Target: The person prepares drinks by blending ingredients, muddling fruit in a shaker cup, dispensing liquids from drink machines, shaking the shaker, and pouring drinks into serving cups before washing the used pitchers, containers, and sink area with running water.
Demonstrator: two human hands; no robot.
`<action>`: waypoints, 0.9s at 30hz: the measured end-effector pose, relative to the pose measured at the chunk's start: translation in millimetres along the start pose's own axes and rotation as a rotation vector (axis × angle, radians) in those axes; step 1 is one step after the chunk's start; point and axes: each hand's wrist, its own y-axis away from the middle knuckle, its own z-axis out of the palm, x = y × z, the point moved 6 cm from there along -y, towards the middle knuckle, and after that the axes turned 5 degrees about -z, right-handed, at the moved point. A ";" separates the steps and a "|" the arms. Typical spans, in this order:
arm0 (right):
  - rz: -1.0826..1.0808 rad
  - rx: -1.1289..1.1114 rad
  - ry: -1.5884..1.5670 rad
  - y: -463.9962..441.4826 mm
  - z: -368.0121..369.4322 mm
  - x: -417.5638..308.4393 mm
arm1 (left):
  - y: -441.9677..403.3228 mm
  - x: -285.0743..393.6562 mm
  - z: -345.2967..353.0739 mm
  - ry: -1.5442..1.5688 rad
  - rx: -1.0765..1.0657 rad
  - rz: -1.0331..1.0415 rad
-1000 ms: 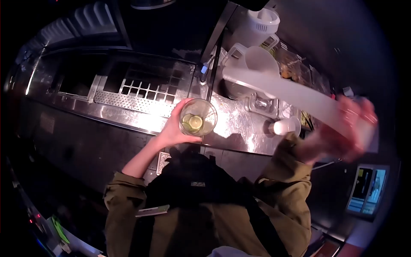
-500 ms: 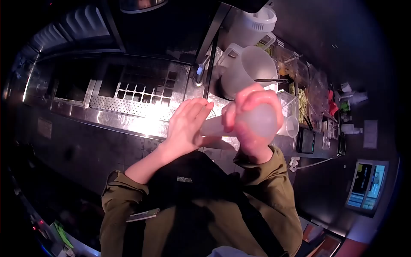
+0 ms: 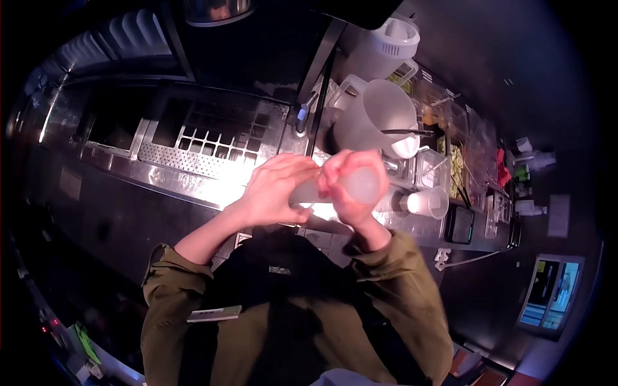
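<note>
My left hand is curled over the top of the clear cup, its thumb below and its fingers above; the hand hides nearly all of the cup and its contents. My right hand is closed around a long translucent rod, whose rounded near end points up at the camera. The rod's far end reaches in between my left thumb and fingers.
A large white pitcher with a dark-handled utensil stands on the steel counter, a lidded pitcher behind. Nearby are a small cup, food containers and a perforated drain grate. A screen is at right.
The rod has come from the far right to my left hand, swung upright toward the camera. My left hand has shifted from the cup's side to over its top. The lime slices are now hidden.
</note>
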 end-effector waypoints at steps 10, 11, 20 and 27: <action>-0.008 -0.033 -0.050 -18.6 7.5 -25.9 | -3.6 -2.0 -3.9 -0.023 0.036 0.008; -0.010 -0.030 -0.071 -21.4 7.2 -31.9 | -1.1 -2.5 -2.9 -0.030 0.028 0.015; -0.109 -0.122 -0.165 -40.9 21.7 -51.2 | -1.5 -6.6 -7.6 -0.023 0.061 0.006; -0.184 -0.088 0.218 -19.4 10.1 10.5 | -5.7 -5.5 -10.9 0.006 0.017 -0.020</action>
